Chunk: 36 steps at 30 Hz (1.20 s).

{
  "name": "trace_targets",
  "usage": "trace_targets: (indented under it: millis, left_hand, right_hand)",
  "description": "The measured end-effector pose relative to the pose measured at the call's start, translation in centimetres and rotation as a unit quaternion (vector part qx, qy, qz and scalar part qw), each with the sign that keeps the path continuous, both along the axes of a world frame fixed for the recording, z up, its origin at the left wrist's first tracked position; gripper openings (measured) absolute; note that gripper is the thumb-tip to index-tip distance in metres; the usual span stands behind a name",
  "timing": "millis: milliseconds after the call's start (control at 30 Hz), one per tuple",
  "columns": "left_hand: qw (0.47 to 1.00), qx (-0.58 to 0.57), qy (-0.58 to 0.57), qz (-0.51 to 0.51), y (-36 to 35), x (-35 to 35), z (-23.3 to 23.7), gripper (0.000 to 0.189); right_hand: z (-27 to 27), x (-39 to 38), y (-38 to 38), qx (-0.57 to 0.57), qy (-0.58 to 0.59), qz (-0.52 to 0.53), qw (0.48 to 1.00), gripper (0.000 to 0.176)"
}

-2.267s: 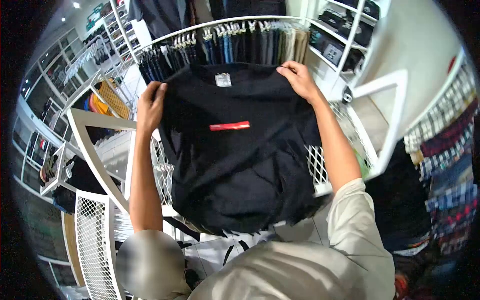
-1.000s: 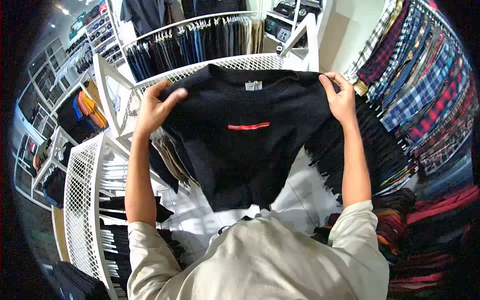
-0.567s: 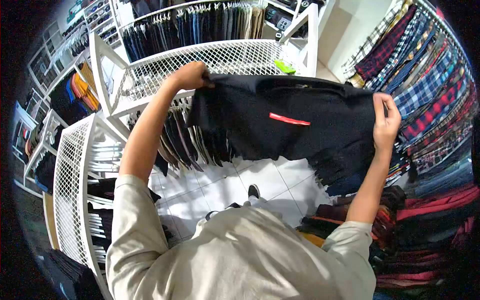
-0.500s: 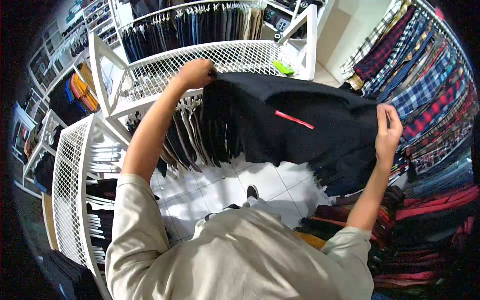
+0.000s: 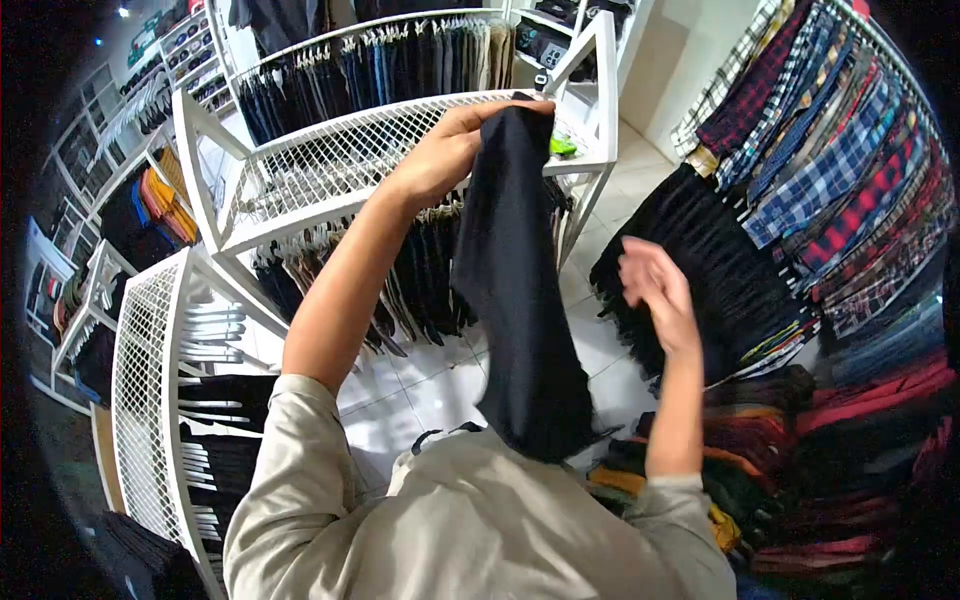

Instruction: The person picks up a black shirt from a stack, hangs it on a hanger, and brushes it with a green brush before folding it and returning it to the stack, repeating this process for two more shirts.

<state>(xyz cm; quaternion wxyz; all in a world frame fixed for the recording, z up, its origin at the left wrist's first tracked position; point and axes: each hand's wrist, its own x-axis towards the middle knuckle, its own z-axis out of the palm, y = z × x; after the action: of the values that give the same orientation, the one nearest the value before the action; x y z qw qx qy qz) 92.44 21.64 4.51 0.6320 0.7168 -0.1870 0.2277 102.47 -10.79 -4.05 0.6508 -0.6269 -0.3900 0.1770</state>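
A black garment (image 5: 520, 290), which looks like a shirt, hangs lengthwise in a narrow fold. My left hand (image 5: 450, 155) is closed on its upper end, in front of the white mesh shelf (image 5: 350, 140). The lower end of the cloth hangs close to my own shirt front. My right hand (image 5: 657, 290) is off to the right, apart from the garment, fingers loosely bent and a little blurred, holding nothing. Behind that hand hang several black clothes (image 5: 715, 265).
Trousers (image 5: 370, 70) hang on a rail at the back. Plaid shirts (image 5: 800, 190) line the right side, above dark and red clothes (image 5: 840, 440). A green item (image 5: 562, 147) lies on the shelf's right end. White hangers (image 5: 212, 330) stick out at left.
The garment, stretched wide between both hands before, now hangs folded from my left hand, which moved right. My right hand has let go and moved left and down. The red strip no longer shows.
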Motion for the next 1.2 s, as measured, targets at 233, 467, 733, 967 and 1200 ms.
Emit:
trace_targets:
  millis: [233,467,733,967,1200]
  left_hand:
    - [0.99,-0.095,0.076,-0.074,-0.5,-6.0,1.4,0.071]
    - [0.995,-0.031,0.001,0.094,6.6,-13.4,-1.5,0.075]
    - [0.879,-0.181,0.276,0.344,7.8,-18.0,-5.3,0.084]
    - [0.895,-0.226,0.2,0.33,5.9,-14.4,-2.2,0.038]
    - [0.958,-0.007,0.135,0.254,5.9,-12.2,2.8,0.033]
  right_hand:
    - [-1.4,0.3,13.6,0.169,0.264,0.158,0.936,0.043]
    - [1.6,-2.7,20.3,0.191,0.248,0.102,0.944,0.026]
    - [3.3,-5.6,25.8,0.218,0.008,0.111,0.97,0.01]
    - [1.3,-5.9,25.0,0.175,-0.014,0.123,0.977,0.024]
    - [-4.5,-5.9,21.8,0.085,0.067,0.265,0.958,0.056]
